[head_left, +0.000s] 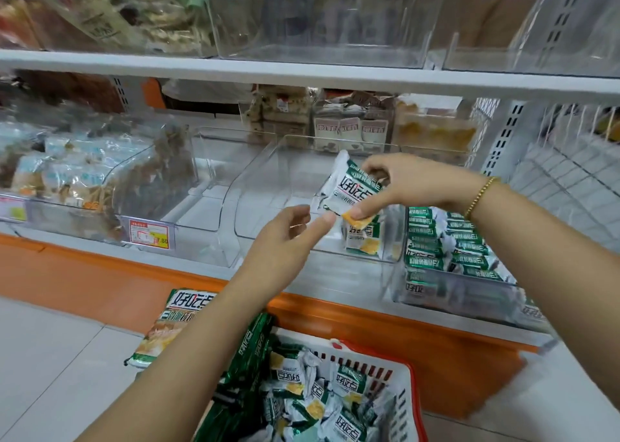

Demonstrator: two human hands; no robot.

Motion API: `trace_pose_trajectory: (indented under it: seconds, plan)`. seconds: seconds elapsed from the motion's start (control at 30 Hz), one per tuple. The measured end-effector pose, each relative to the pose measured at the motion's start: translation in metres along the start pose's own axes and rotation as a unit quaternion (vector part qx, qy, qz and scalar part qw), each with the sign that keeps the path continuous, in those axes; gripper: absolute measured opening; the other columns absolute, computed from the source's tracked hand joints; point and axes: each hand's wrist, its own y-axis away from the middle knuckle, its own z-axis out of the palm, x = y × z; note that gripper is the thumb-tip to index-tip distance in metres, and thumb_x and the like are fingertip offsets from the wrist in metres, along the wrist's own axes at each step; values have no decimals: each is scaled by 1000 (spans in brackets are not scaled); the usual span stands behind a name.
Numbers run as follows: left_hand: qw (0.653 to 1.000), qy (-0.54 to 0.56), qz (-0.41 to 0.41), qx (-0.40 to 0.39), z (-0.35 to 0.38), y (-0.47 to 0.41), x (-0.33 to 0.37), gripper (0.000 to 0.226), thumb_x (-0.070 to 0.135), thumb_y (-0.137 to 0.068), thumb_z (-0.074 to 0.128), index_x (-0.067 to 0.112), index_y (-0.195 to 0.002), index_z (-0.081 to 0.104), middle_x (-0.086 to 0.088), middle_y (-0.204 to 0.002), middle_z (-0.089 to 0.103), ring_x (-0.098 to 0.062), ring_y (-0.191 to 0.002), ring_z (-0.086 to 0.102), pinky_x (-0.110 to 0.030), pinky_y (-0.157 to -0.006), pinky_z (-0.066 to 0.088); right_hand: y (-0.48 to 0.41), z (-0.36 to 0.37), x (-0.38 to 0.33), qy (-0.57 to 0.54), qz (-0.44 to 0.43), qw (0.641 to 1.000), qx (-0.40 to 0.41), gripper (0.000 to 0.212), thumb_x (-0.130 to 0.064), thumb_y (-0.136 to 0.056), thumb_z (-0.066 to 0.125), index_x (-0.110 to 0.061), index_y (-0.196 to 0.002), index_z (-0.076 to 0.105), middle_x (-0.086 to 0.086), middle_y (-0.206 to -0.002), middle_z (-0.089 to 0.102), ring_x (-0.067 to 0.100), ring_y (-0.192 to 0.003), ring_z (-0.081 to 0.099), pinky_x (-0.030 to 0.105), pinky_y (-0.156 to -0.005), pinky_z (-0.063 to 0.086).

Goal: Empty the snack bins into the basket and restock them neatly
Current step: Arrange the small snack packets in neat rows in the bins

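Over the bin (pixel 265 189) at the shelf (pixel 335 273) front edge: right hand (pixel 412 183) pinches a packet (pixel 350 186), left hand (pixel 285 231) open beside it. Restocking step, I judge; next, set it in upright and neat.

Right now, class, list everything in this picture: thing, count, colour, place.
middle bin: one, clear, lower shelf, nearly empty
right bin: one, clear, lower shelf, rows of green packets
packet: one, green-white, held over the middle bin
basket: one, white with red rim, floor, loose packets inside
big bag: one, green-white, floor, left of basket
price tag: one, red-yellow, left of middle bin
bracelet: one, gold, right wrist
left hand: one, open, beside the packet
right hand: one, pinching the packet
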Motion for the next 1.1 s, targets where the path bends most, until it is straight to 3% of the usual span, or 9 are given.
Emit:
trace_pose_trajectory:
  seconds: [0.07, 0.17, 0.3, 0.43, 0.67, 0.73, 0.83, 0.97, 1.1]
  plan:
    - [976, -211, 47, 5, 2, -1, -9, 51, 38, -91, 59, 19, -137, 48, 4, -138, 49, -10, -125, 46, -13, -94, 31, -21, 0, 7, 89, 33, 995, 20, 71, -48, -65, 82, -13, -119, 53, -3, -114, 55, 18, -100, 52, 29, -76, 43]
    - [930, -356, 84, -41, 8, -3, -20, 42, 29, -96, 51, 21, -137, 47, 3, -140, 47, -13, -126, 44, -24, -101, 33, -48, 15, 10, 218, 74, 972, -40, 71, -45, -65, 84, -7, -117, 53, 5, -112, 60, 20, -91, 52, 28, -71, 43]
    - [922, -372, 101, -43, 7, -6, -25, 39, 30, -97, 48, 25, -135, 48, 6, -138, 49, -11, -124, 46, -27, -101, 37, -66, 41, 15, 327, 125, 921, -169, 51, -43, -68, 83, -5, -92, 60, 1, -84, 58, 20, -78, 56, 31, -75, 50]
    - [921, -372, 109, -43, 6, -8, -26, 39, 31, -97, 47, 26, -136, 48, 7, -138, 49, -10, -123, 47, -24, -99, 36, -71, 58, 18, 367, 150, 891, -220, 65, -47, -76, 77, -4, -121, 60, 7, -112, 61, 25, -97, 59, 35, -87, 53]
    - [923, -355, 146, -28, 4, 2, -27, 43, 31, -98, 46, 23, -140, 43, 6, -143, 45, -10, -127, 44, -19, -100, 32, -68, 61, 21, 409, 141, 889, -148, 76, -53, -68, 79, -6, -123, 57, 6, -119, 60, 26, -112, 58, 37, -93, 50]
    - [932, -320, 169, 2, 3, 8, -28, 30, 28, -96, 50, 20, -124, 57, 4, -127, 56, -13, -112, 55, -22, -93, 39, -62, 54, 14, 381, 112, 914, -83, 65, -47, -73, 78, -7, -120, 56, 9, -120, 60, 26, -109, 58, 34, -83, 48]
    - [940, -289, 177, 40, -2, 20, -30, 22, 30, -93, 53, 20, -75, 58, 5, -78, 59, -14, -74, 56, -31, -69, 45, -41, 46, -2, 320, 23, 947, 26, 32, -39, -88, 64, -6, -87, 62, 7, -86, 63, 24, -82, 57, 31, -68, 46]
    - [906, -396, 122, -86, -2, 49, -42, 40, 39, -93, 51, 20, -58, 42, 4, -55, 46, -13, -56, 46, -31, -55, 30, 15, 60, -28, 232, -48, 971, -33, 36, -38, -90, 61, -11, -68, 52, 0, -64, 48, 13, -61, 43, 32, -61, 39]
    - [862, -430, 37, -268, 6, 93, -68, 27, 37, -94, 50, 15, -80, 54, -6, -83, 64, -18, -73, 55, -26, -59, 34, 56, 112, -15, 251, -47, 953, -161, 36, -44, -89, 60, -8, -91, 61, 2, -82, 59, 17, -75, 52, 29, -63, 42]
